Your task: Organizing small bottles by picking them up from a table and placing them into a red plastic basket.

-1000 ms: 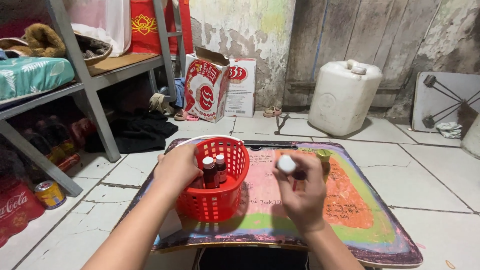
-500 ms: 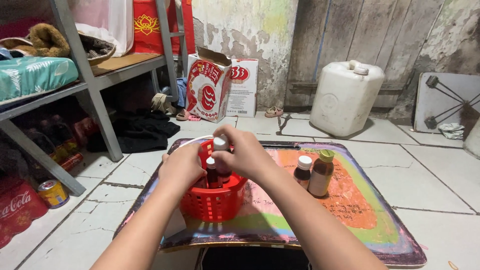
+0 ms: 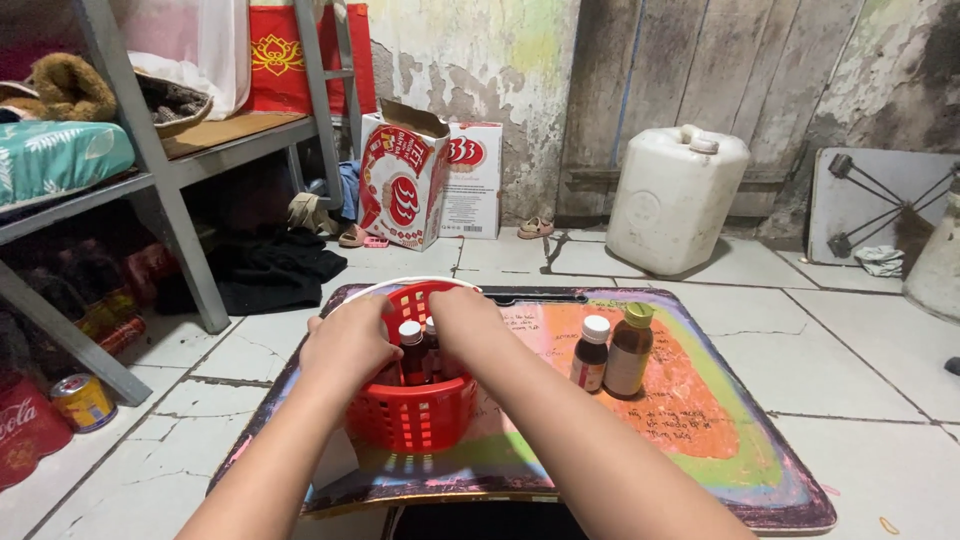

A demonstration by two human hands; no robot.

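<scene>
Basket: red plastic basket (image 3: pixel 415 420) near the worktop's (image 3: pixel 700 440) left front edge, dark white-capped bottles (image 3: pixel 411 352) upright inside.
Left hand (image 3: pixel 347 345): curled over the basket's left rim.
Right hand (image 3: pixel 462 312): reaches into the basket among the bottles; grip hidden, cannot tell.
Mid-worktop: white-capped bottle (image 3: pixel 591 354), yellow-capped bottle (image 3: pixel 629 351), just beside each other.
</scene>
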